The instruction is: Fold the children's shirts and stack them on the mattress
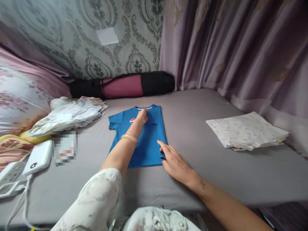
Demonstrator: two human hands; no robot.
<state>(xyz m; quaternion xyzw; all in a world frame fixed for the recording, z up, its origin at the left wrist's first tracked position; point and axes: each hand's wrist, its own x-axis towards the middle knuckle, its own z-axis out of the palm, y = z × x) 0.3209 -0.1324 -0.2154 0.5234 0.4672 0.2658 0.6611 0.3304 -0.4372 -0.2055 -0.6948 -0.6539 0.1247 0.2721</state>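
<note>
A blue T-shirt (146, 144) with a round red, white and blue logo lies face up on the bed. Its right side is folded inward, with that sleeve lying across the chest, while the left sleeve sticks out. Below the collar, my left hand (142, 116) is closed on the folded shirt fabric; its fingertips are partly hidden. My right hand (175, 162) lies at the shirt's lower right edge, fingers apart, with the index fingertip touching the folded side.
Folded patterned cloths (247, 131) lie at the right. A rumpled pile of light clothes (69, 114), a white power bank (38, 155) and a power strip (11, 173) with cables are at the left. A long black and maroon bag (122, 86) lies along the wall.
</note>
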